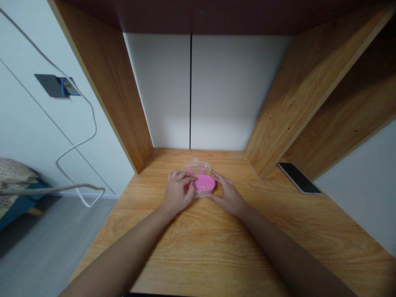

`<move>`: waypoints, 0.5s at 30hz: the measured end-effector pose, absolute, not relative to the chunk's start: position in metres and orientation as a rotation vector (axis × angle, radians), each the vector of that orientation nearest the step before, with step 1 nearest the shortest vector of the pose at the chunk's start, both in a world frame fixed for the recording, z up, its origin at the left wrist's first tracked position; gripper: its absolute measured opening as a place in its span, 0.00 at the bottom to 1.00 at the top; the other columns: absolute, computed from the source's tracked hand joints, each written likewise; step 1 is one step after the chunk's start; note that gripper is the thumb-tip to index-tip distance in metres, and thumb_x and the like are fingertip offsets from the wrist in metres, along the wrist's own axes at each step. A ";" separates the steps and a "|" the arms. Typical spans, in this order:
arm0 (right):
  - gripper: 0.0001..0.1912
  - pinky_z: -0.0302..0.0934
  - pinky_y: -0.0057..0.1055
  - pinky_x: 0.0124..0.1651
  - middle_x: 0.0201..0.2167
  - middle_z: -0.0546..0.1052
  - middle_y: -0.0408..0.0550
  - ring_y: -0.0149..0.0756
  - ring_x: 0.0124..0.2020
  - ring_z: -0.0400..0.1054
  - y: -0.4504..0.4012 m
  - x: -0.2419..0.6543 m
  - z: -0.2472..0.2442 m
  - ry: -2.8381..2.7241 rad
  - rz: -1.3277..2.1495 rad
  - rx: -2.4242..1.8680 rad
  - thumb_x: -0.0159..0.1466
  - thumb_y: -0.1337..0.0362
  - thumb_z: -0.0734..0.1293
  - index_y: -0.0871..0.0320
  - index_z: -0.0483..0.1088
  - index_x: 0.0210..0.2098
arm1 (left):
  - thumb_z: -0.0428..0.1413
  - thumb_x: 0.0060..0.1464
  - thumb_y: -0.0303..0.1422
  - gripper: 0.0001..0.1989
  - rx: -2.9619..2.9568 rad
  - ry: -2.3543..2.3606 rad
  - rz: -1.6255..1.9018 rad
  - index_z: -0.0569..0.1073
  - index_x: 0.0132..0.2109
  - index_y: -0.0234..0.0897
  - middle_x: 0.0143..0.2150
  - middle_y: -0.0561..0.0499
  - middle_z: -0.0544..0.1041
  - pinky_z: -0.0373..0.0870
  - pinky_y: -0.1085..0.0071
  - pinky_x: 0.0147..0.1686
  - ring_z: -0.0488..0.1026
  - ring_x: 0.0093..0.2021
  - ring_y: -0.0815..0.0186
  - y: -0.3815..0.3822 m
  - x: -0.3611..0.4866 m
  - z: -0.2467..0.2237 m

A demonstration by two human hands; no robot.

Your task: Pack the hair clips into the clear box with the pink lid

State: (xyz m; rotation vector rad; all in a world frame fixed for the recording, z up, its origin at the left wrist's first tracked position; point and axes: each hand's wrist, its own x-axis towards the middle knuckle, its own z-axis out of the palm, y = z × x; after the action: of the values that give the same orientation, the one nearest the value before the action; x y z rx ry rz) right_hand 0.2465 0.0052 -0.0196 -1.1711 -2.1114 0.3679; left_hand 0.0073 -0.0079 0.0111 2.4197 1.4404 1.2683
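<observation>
A small oval clear plastic box (pixel 202 191) lies on the wooden desk, filled with a smooth pink layer (pixel 204 181) that has pale markings. Its clear lid (pixel 197 166) is flipped back on the far side, with pink marks along the hinge. My left hand (pixel 180 190) is closed over the box's left end; its bent fingertips touch the pink top and the thumb lies at the near side. What is under those fingers is hidden. Around the right end, my right hand (pixel 227 194) holds the box between thumb and fingers.
A dark-screened phone (pixel 298 178) lies at the desk's right side, beyond a wooden upright (pixel 297 103). Another wooden panel (pixel 105 82) rises on the left. A white cable (pixel 93 119) hangs beside an open wall socket (pixel 58 86). A shelf (pixel 201 16) spans overhead.
</observation>
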 end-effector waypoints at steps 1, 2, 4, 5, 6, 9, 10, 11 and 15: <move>0.45 0.58 0.55 0.64 0.60 0.72 0.57 0.54 0.62 0.66 0.005 0.247 -0.020 -2.111 0.368 -1.169 0.61 0.50 0.74 0.51 0.52 0.70 | 0.54 0.58 0.28 0.14 2.433 1.446 1.261 0.82 0.46 0.42 0.44 0.48 0.81 0.64 0.55 0.48 0.70 0.47 0.56 -0.009 0.008 0.012; 0.45 0.58 0.55 0.64 0.60 0.72 0.57 0.53 0.62 0.66 0.005 0.246 -0.019 -2.110 0.367 -1.167 0.61 0.50 0.74 0.51 0.52 0.70 | 0.54 0.58 0.30 0.13 2.446 1.455 1.254 0.82 0.46 0.42 0.45 0.47 0.80 0.63 0.55 0.49 0.70 0.48 0.55 -0.009 0.008 0.012; 0.45 0.58 0.54 0.63 0.60 0.72 0.57 0.53 0.62 0.66 0.005 0.246 -0.018 -2.112 0.365 -1.159 0.61 0.50 0.74 0.51 0.52 0.70 | 0.55 0.59 0.31 0.13 2.467 1.478 1.248 0.82 0.46 0.42 0.46 0.46 0.79 0.63 0.54 0.49 0.70 0.49 0.55 -0.010 0.009 0.013; 0.45 0.58 0.54 0.63 0.61 0.72 0.57 0.53 0.62 0.66 0.004 0.246 -0.018 -2.114 0.364 -1.155 0.61 0.49 0.74 0.51 0.53 0.70 | 0.55 0.59 0.32 0.13 2.476 1.489 1.242 0.82 0.46 0.42 0.47 0.46 0.79 0.63 0.54 0.49 0.70 0.50 0.55 -0.010 0.009 0.013; 0.45 0.58 0.54 0.63 0.61 0.72 0.57 0.53 0.62 0.66 0.004 0.246 -0.017 -2.115 0.364 -1.154 0.61 0.49 0.74 0.51 0.53 0.70 | 0.55 0.59 0.32 0.13 2.483 1.499 1.235 0.82 0.46 0.43 0.47 0.46 0.78 0.63 0.54 0.49 0.70 0.50 0.54 -0.010 0.009 0.013; 0.44 0.59 0.53 0.63 0.61 0.72 0.57 0.52 0.62 0.66 0.004 0.246 -0.017 -2.118 0.364 -1.165 0.61 0.49 0.74 0.51 0.53 0.70 | 0.55 0.60 0.33 0.13 2.492 1.518 1.209 0.82 0.47 0.43 0.49 0.45 0.77 0.64 0.54 0.49 0.69 0.51 0.54 -0.010 0.009 0.012; 0.44 0.59 0.52 0.64 0.61 0.72 0.57 0.52 0.62 0.66 0.004 0.246 -0.018 -2.118 0.365 -1.167 0.61 0.49 0.74 0.51 0.53 0.70 | 0.55 0.60 0.34 0.13 2.491 1.518 1.207 0.82 0.48 0.44 0.49 0.45 0.77 0.64 0.54 0.49 0.69 0.51 0.54 -0.010 0.009 0.011; 0.45 0.58 0.52 0.64 0.62 0.71 0.56 0.51 0.62 0.66 0.005 0.246 -0.018 -2.118 0.364 -1.166 0.61 0.49 0.74 0.51 0.53 0.70 | 0.55 0.60 0.34 0.14 2.489 1.514 1.209 0.82 0.49 0.44 0.49 0.44 0.77 0.64 0.54 0.50 0.69 0.51 0.54 -0.010 0.008 0.011; 0.44 0.58 0.52 0.64 0.62 0.70 0.56 0.51 0.62 0.65 0.005 0.247 -0.020 -2.126 0.358 -1.161 0.61 0.48 0.73 0.51 0.53 0.70 | 0.55 0.59 0.34 0.14 2.503 1.451 1.240 0.80 0.50 0.45 0.51 0.44 0.75 0.64 0.54 0.51 0.69 0.52 0.54 -0.011 0.007 0.011</move>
State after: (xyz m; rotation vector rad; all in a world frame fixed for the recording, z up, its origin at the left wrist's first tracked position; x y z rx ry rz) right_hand 0.2468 0.0047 -0.0197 -1.1610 -2.1264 0.3578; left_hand 0.0072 -0.0105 0.0110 2.5028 1.4511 1.2398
